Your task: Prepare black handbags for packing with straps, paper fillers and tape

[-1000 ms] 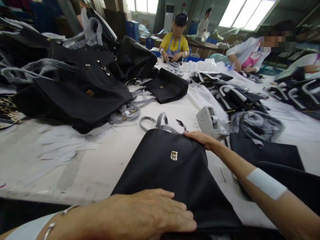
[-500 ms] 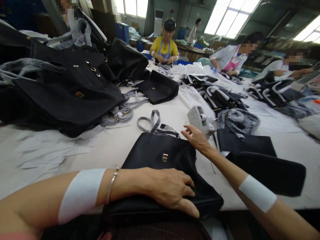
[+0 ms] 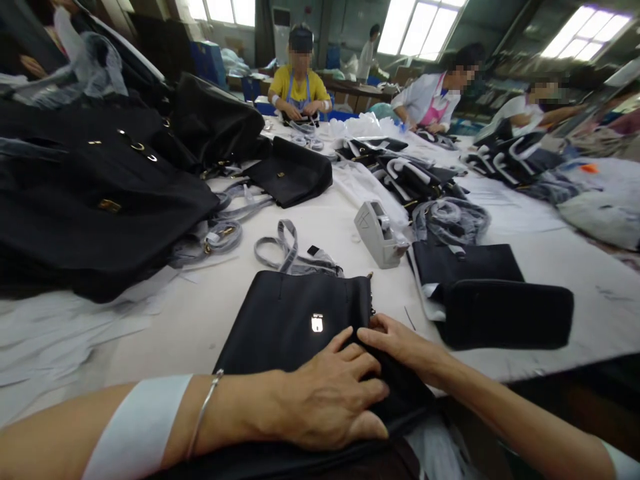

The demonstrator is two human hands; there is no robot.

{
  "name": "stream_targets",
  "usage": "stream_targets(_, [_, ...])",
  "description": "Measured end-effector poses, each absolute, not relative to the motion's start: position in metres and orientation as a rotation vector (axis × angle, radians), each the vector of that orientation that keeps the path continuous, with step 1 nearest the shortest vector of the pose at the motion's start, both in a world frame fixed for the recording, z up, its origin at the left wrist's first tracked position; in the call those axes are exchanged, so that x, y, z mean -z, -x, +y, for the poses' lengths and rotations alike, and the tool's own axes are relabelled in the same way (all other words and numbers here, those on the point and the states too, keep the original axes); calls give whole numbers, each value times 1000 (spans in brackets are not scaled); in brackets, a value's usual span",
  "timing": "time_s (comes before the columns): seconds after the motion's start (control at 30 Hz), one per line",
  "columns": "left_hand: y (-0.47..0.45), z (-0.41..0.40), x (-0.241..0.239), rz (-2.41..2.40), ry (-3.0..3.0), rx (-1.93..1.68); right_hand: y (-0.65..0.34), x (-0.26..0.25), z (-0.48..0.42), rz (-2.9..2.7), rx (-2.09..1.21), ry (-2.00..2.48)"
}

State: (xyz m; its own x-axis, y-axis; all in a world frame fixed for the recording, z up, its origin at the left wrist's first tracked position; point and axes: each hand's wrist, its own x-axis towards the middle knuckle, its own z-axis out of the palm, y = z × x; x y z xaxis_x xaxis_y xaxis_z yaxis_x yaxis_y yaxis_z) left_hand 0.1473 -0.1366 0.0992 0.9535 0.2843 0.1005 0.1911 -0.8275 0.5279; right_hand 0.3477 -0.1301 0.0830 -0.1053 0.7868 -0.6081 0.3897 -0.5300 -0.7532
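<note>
A black handbag point(image 3: 280, 327) with a gold clasp point(image 3: 317, 323) lies in front of me, its near end at the table edge. Across its front rests my left hand point(image 3: 333, 393), fingers spread and pressing on the leather. My right hand point(image 3: 400, 340) is at the bag's right side, thumb on the front and the other fingers partly hidden behind the side edge, pinching it. A small zipper or chain piece shows just above those fingers. Beyond the bag's top lies a plastic-wrapped strap point(image 3: 287, 250).
A grey tape dispenser point(image 3: 381, 237) stands beyond the bag to the right. Black flat pieces point(image 3: 510, 313) lie further right. Large black bags point(image 3: 115, 200) crowd the left, above white paper sheets point(image 3: 75, 333). Several co-workers sit around the far side of the table.
My right hand has come back from near the tape dispenser to the bag's right side. My left hand stays on the bag. The view has turned slightly right.
</note>
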Motion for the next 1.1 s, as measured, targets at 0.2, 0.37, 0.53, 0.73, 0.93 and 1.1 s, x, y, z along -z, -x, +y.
stream_targets(0.2, [-132,-159,-95,493,-2448,-133,-333,-76,-128,-1031,-1766,1612])
stream_targets(0.37, [-130,-137,-104,457,-2399,-73,-336,-61,-132,-871,-1693,1514])
stream_targets(0.53, [-157,-58,-117,461,-2638,-190,-333,-52,-129,-943,-1584,1474])
stream_targets(0.73, [-195,21,-71,345,-2736,70,-354,-48,-133,-1198,-1573,1599])
stream_targets(0.93, [-189,48,-92,492,-2700,50,-373,-82,-142,-1085,-1926,1566])
stream_targets(1.1, [-178,61,-98,770,-2612,201,-365,-61,-123,-995,-1901,1489])
